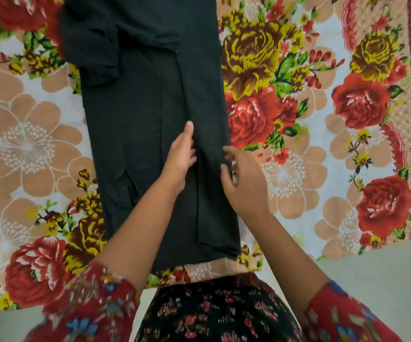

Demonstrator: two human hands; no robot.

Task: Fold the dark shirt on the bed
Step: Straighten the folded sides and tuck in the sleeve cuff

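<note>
We find the dark shirt (145, 124) laid lengthwise down the middle of the bed (298, 169), on a floral sheet (26, 149). Its right side is folded inward, leaving a straight outer edge on the right and a long crease running toward the hem. The hem lies just short of the bed's near edge, at the person's waist. A sleeve (93, 45) lies bunched on the upper left of the shirt. Bare sheet extends well clear on both sides of the shirt, wider on the right.

The left hand (181, 156) rests flat on the shirt along the crease, its fingers (189, 128) together and extended away from the body. The right hand (245, 176) sits at the folded right edge, palm down, fingers spread and slightly curled; we cannot tell whether they pinch the fabric
</note>
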